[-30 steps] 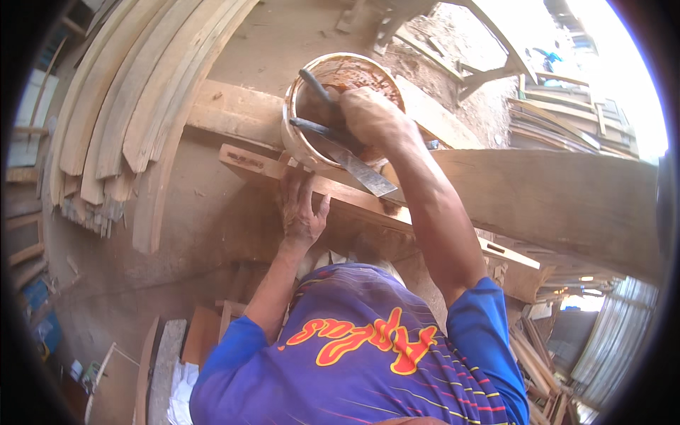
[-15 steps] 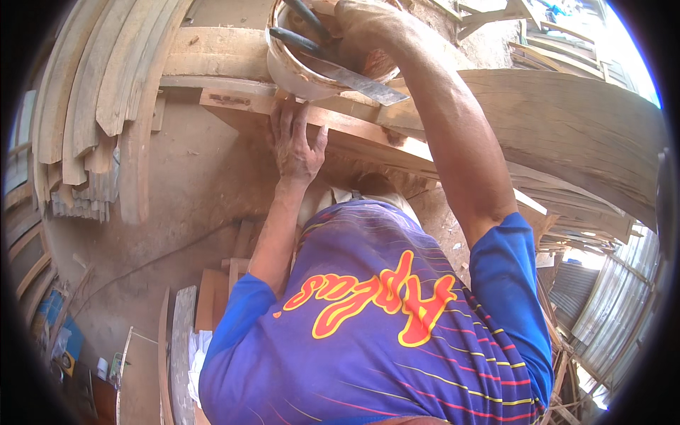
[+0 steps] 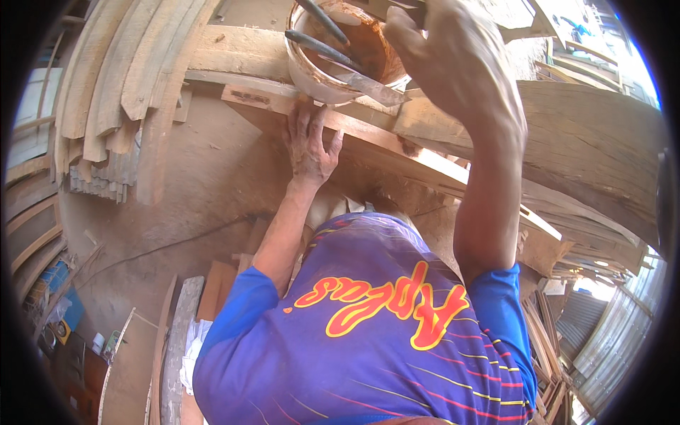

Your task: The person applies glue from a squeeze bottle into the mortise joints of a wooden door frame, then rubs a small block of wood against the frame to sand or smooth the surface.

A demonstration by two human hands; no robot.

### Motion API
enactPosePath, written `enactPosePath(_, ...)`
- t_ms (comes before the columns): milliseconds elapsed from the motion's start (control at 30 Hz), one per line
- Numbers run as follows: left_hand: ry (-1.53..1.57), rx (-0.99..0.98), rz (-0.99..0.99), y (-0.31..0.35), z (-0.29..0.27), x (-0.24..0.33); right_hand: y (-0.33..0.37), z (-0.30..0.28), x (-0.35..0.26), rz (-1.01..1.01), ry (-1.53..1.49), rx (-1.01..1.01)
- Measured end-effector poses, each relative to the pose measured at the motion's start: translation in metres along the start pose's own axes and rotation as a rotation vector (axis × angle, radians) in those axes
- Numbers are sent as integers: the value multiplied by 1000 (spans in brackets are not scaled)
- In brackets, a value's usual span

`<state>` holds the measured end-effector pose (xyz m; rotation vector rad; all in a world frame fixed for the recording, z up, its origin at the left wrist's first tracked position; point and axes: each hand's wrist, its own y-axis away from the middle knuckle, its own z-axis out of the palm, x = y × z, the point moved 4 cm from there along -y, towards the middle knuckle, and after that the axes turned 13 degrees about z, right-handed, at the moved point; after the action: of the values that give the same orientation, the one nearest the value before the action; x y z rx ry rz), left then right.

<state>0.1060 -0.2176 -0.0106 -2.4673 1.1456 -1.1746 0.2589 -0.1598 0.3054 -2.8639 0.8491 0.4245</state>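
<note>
A round white tub (image 3: 312,86), stained reddish brown inside, stands on the timber at the top middle. Two dark-handled tools rest in it, and a flat metal blade (image 3: 379,91) sticks out across its near rim. My left hand (image 3: 312,149) reaches up just below the tub. Its fingers lie stretched against the edge of a long wooden beam (image 3: 361,127) with cut slots, and its thumb stands apart. To the right of the tub, my right hand (image 3: 460,67) is raised and slightly blurred, its fingers closed around a brownish thing at the top edge that I cannot make out.
Several long planks (image 3: 106,85) are stacked at the upper left. A thick timber (image 3: 595,142) spans the right side, with more boards (image 3: 581,205) beneath it. Corrugated metal sheets (image 3: 616,340) stand at the lower right. Loose boards (image 3: 185,319) lie at the lower left.
My right hand has come out of the tub and moved to the right, uncovering its stained inside. My left hand stays against the beam. The whole view has shifted slightly.
</note>
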Motion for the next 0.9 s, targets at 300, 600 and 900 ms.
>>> enactPosePath(300, 456, 51, 87, -3, -37, 97, 158, -4, 111, 342, -1445, -611)
enactPosePath(600, 1562, -288, -193, 6, 33, 326, 350, 12, 322, 636, -1749, -339)
enactPosePath(900, 1397, -866, -164, 92, 106, 473, 488, -47, 434, 665, -1001, 228)
